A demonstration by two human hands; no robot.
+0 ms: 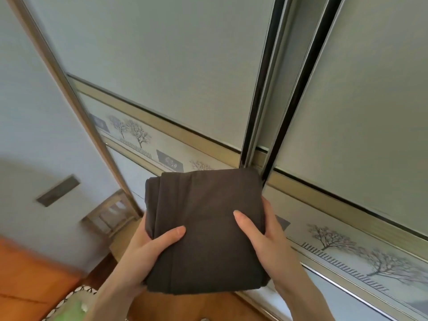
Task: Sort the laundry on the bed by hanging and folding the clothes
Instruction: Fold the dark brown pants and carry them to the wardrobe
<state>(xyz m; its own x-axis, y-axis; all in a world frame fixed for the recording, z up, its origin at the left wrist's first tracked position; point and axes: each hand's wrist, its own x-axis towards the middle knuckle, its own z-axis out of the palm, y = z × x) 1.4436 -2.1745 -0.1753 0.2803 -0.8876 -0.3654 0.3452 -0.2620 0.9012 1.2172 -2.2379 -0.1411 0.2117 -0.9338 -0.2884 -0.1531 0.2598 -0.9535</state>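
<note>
1. Dark brown, squarely folded cloth bundle (206, 230) sits low in the centre of the frame, carried between both hands.
2. Left hand (143, 249) and right hand (266, 237) each make a grip on opposite side edges, thumbs on top, fingers beneath.
3. The bundle's far edge nearly meets the pale sliding wardrobe doors (176, 66), shut directly ahead; one hand likely must let go to slide one.

A single wide-angle head view looks forward and down from the person's own eye level, tilted, close up against the sliding wardrobe doors (185, 66), which fill most of the frame; the wooden floor (27, 274) shows at lower left.
</note>
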